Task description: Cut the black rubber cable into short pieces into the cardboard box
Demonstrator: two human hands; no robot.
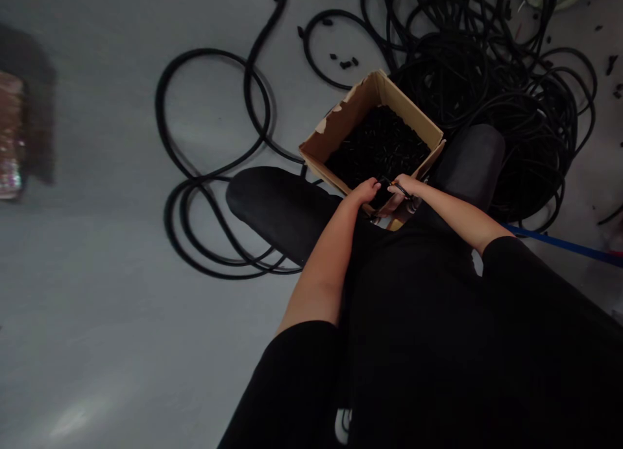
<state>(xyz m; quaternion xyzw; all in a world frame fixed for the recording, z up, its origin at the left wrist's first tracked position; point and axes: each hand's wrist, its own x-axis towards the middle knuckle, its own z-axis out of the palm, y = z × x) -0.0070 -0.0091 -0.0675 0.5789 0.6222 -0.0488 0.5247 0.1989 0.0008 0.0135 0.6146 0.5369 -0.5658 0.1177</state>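
I sit above a grey floor with an open cardboard box [341, 121] between my knees, filled with several short black tube pieces [377, 147]. My left hand [364, 193] is curled closed at the box's near edge, pinching a thin black tube. My right hand [405, 188] is closed around a small tool with an orange and black handle [396, 186], right beside the left hand. Both hands nearly touch over the box's near rim.
Long black hose loops [209, 170] lie across the floor to the left. A dense tangle of black hose [501, 79] is piled behind and right of the box. A blue rod [559, 241] lies at right. A dark, blurred object [14, 131] stands far left.
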